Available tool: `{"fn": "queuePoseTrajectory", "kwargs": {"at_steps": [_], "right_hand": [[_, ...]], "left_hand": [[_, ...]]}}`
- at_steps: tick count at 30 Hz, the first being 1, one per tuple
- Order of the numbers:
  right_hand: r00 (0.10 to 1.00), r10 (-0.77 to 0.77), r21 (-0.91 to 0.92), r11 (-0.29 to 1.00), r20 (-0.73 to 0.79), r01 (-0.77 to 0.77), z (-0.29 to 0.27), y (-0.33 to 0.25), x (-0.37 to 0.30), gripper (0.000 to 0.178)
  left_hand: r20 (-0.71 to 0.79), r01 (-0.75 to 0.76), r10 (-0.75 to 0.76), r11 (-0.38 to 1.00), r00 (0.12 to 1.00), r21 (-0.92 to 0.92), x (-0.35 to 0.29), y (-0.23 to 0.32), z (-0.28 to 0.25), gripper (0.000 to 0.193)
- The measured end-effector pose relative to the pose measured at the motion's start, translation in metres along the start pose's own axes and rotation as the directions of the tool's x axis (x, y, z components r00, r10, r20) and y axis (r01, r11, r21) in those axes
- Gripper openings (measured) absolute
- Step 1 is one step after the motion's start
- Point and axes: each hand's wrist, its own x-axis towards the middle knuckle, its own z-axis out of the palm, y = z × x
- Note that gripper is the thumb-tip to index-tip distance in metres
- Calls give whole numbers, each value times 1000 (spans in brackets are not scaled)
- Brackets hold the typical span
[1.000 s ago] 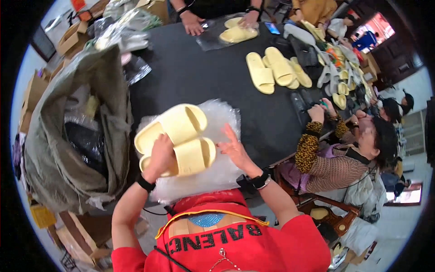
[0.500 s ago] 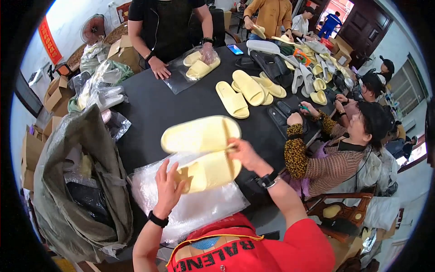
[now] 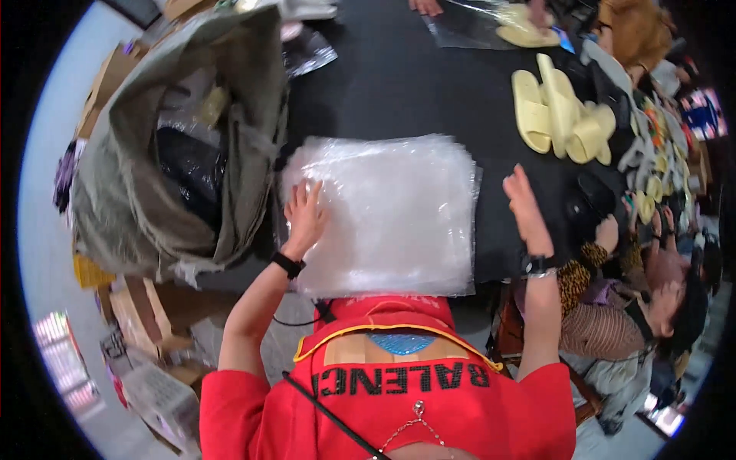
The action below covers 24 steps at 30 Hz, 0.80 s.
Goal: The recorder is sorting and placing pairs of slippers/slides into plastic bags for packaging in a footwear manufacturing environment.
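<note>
My left hand (image 3: pixel 307 218) rests with fingers spread on the left part of a stack of clear plastic bags (image 3: pixel 391 215), which lies flat at the near side of the black table. My right hand (image 3: pixel 527 211) is to the right of the stack, apart from it, its fingers stretched out and somewhat blurred, with nothing visible in it. Beyond that hand, several pale yellow slippers (image 3: pixel 530 115) lie together on the table. Left of my left hand stands a big grey-green woven sack (image 3: pixel 115 176), its mouth showing a dark item in clear plastic.
The black table (image 3: pixel 399 92) stretches away from me. At its far side a person's hands are by a yellow slipper (image 3: pixel 529 36) and a clear bag (image 3: pixel 468 27). On the right sit co-workers, one in a striped top (image 3: pixel 602 330). Cardboard boxes (image 3: pixel 142 314) stand at the left.
The pair of yellow slippers that I held over the bags has left my hands. My left hand is now on the bags, my right hand farther right. The view has turned downward.
</note>
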Motion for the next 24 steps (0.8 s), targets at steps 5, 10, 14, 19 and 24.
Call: {"fn": "queuePoseTrajectory", "kwargs": {"at_steps": [5,10,14,19,24], "right_hand": [[996,-46,-245,969,-82,24,78,75,-5,70],[952,51,-245,961,-302,-129,114,89,-2,78],[965,13,-251,965,-262,-81,117,92,-1,80],[943,113,-604,742,-313,-290,126,67,-6,82],[927,-83,-495,861,-365,-118,118,80,-1,80]], "left_hand": [[-139,239,-273,946,952,-219,3,-24,1,72],[-119,339,-478,757,870,-558,12,-26,5,83],[-27,309,-327,913,945,-267,14,21,-22,89],[-152,274,-273,962,950,-17,34,28,-21,90],[180,-189,177,981,968,53,60,58,-23,74]]}}
